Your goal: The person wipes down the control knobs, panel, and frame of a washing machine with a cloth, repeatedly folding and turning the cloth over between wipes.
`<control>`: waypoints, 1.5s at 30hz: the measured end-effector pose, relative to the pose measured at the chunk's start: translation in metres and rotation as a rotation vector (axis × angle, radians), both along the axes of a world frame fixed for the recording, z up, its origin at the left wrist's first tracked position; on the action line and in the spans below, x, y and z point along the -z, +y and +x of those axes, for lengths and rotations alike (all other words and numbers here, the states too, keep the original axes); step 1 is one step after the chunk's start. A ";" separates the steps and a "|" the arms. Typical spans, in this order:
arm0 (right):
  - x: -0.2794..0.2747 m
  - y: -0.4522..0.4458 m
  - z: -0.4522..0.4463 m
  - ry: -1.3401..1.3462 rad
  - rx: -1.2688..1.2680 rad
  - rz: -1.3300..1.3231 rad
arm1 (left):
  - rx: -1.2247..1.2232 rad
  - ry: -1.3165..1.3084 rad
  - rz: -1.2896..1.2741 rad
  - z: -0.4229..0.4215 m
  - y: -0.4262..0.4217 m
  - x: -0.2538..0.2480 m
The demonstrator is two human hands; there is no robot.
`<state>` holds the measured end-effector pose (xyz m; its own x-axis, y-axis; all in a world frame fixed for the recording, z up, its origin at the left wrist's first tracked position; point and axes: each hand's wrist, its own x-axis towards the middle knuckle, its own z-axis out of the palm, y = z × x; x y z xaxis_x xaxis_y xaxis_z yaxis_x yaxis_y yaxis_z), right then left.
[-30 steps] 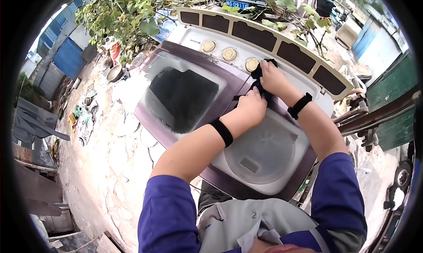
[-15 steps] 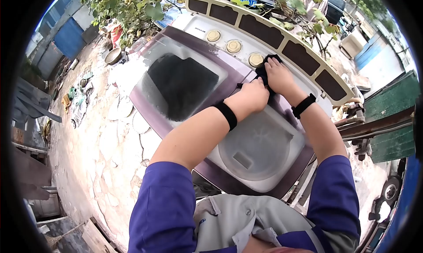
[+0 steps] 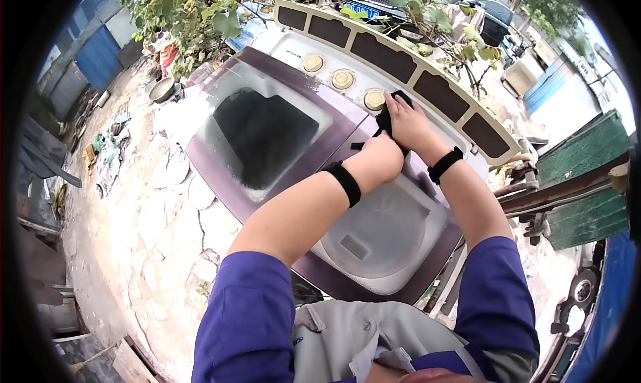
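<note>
A twin-tub washing machine [image 3: 267, 203] with purple trim stands in front of me. My right hand [image 3: 408, 124] presses a black cloth [image 3: 384, 121] against its control panel, beside the rightmost of three cream knobs [image 3: 375, 99]. Just below, my left hand [image 3: 383, 159] is closed on the lower part of the same cloth, and a dark end sticks out to its left. Most of the cloth is hidden under my hands. To the left lies a lid with a dark window [image 3: 264, 136]; under my forearms is the spin tub's round greyish lid [image 3: 377, 233].
A raised cream back cover with brown panels [image 3: 384, 56] runs behind the knobs. Leafy vines [image 3: 193, 16] hang beyond it, near a vehicle with a blue plate [image 3: 362, 11]. Cracked concrete [image 3: 153, 243] lies left; a metal beam [image 3: 561, 199] and green sheeting [image 3: 581, 209] stand right.
The view has shifted a little, so the machine sits slightly further left and lower. Both hands stay on the black cloth by the rightmost knob, with only a slight change of finger position.
</note>
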<state>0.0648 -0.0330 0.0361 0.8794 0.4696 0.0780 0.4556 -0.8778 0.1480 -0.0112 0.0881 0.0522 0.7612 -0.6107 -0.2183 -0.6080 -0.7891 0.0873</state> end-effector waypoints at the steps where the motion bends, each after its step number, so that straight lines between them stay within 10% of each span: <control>1: -0.002 0.005 0.002 0.019 0.023 -0.007 | -0.056 0.023 -0.059 0.001 -0.004 -0.004; 45: 0.003 0.001 0.013 0.041 0.002 0.066 | -0.078 -0.176 -0.028 0.014 -0.010 0.017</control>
<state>0.0777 -0.0325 0.0329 0.8835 0.4627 0.0723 0.4582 -0.8860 0.0712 0.0031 0.0781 0.0354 0.8313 -0.5525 -0.0612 -0.5531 -0.8331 0.0072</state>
